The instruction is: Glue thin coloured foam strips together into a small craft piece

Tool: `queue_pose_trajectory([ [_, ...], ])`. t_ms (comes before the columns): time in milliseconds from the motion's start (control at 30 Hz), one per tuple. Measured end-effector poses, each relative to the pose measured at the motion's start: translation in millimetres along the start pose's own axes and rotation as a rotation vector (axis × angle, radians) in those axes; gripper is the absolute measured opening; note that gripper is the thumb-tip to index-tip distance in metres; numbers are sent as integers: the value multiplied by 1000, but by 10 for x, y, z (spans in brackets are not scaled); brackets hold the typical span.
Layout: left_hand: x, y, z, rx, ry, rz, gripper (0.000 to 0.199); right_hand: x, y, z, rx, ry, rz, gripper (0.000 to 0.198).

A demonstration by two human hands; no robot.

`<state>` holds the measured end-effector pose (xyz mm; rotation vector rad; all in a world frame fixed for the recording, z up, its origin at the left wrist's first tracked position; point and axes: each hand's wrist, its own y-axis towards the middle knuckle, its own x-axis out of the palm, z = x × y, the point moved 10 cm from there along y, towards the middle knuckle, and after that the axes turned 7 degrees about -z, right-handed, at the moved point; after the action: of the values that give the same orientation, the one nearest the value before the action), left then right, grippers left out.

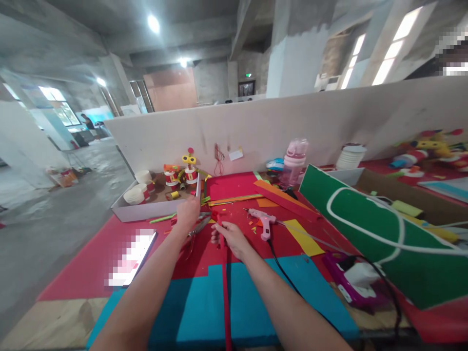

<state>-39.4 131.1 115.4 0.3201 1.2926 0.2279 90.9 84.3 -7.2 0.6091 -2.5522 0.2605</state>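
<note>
My right hand (231,238) is closed round a long red strip (225,297), which hangs down toward the front edge of the table. A curled red piece (216,215) sits at the strip's upper end. My left hand (187,213) is beside the right front corner of a shallow box (146,208); its fingers are blurred and mostly hidden. Scissors (199,226) lie between the two hands. To the right of my right hand rests a pink glue gun (263,222) with its nozzle pointing left.
Small red-and-yellow figures (190,173) and white cups (136,194) stand in the box. A phone (137,256) lies at left, blue sheets (197,307) in front. Orange strips (268,187), a yellow sheet (302,237), a pink bottle (294,163) and a green board (365,234) are rightward.
</note>
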Motion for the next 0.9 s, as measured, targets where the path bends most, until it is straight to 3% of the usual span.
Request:
queue_pose_trajectory([
  [67,-364,-22,68,111,0,151,19,11,4,9,-3,7,-15,29],
  [133,-685,-58,147,201,-53,222,15,-6,10,9,-5,60,-13,30],
  [233,-1043,-120,219,169,-167,234,11,-56,15,-31,-12,114,-7,34],
  [333,-1189,-227,334,105,-446,187,11,-108,6,-108,-35,136,-10,43],
  [400,-1046,-292,468,92,-750,41,21,-151,-6,-174,-68,155,1,47],
  [467,-712,-373,595,28,-1029,-171,28,-190,-14,-234,-100,169,13,48],
  [600,-19,-562,764,-7,-1251,-431,33,-231,-26,-353,-164,185,45,50],
  [767,619,-714,645,-104,-1336,-485,42,-178,-60,-421,-168,186,66,51],
  [900,698,-757,489,-142,-1284,-365,43,-117,-77,-415,-164,57,63,48],
])
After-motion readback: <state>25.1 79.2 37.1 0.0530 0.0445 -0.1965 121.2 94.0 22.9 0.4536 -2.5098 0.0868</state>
